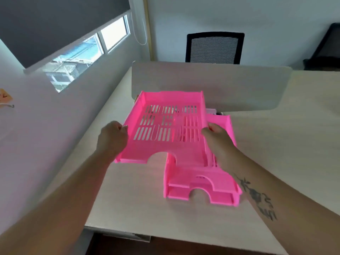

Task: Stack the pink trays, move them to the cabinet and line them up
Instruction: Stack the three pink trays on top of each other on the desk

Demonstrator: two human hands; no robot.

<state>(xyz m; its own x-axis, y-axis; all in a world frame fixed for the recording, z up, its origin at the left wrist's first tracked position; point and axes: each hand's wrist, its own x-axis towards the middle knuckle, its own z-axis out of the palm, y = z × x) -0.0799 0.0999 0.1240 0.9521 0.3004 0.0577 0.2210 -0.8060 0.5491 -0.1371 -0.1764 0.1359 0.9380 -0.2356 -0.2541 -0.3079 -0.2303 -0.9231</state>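
A pink slotted tray (165, 144) hangs above the light wooden desk (147, 208), held level between both hands. My left hand (113, 137) grips its left side wall. My right hand (218, 142) grips its right side wall. Below and to the right, a stack of pink trays (198, 184) rests on the desk, partly covered by the held tray and my right forearm. The held tray sits offset to the left of that stack and overlaps its upper left part. No cabinet is in view.
A grey divider panel (230, 85) stands across the desk just behind the trays. A black mesh chair (214, 47) is beyond it. The white wall and window (82, 52) run along the left. The desk's front edge (128, 230) is close to me.
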